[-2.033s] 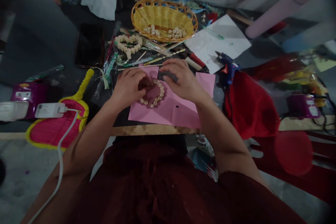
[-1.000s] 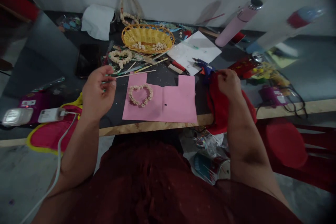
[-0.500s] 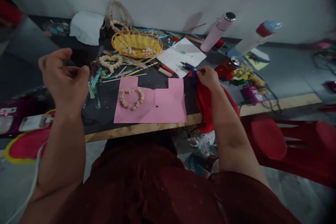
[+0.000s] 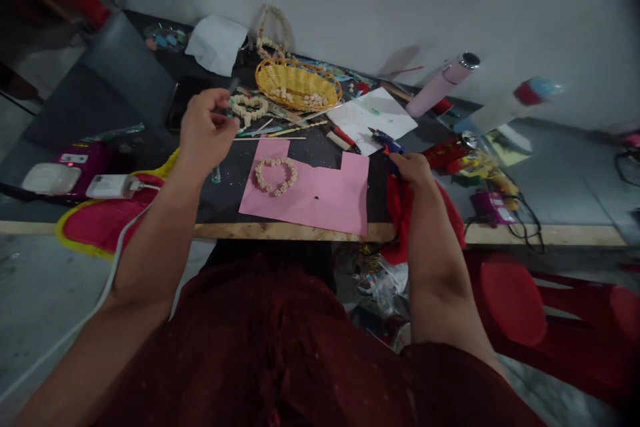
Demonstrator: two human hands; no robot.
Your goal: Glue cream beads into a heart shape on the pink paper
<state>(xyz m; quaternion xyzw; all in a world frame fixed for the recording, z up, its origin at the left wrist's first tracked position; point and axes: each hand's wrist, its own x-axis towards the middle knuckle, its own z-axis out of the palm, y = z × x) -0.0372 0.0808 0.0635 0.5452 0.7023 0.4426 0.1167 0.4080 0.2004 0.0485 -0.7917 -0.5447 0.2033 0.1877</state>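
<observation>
Glue gun [image 4: 392,145] in right fingers [image 4: 399,159], nozzle [image 4: 372,130] beyond them.

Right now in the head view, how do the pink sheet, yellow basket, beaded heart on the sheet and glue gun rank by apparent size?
1. Pink sheet
2. Yellow basket
3. Beaded heart and glue gun: too alike to rank.

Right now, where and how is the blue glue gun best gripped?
Probably take the glue gun by its handle, from the near right, where the right hand is. The dark nozzle points away and left, over the white paper, so this approach keeps fingers behind the tip. The handle is largely hidden.
</observation>
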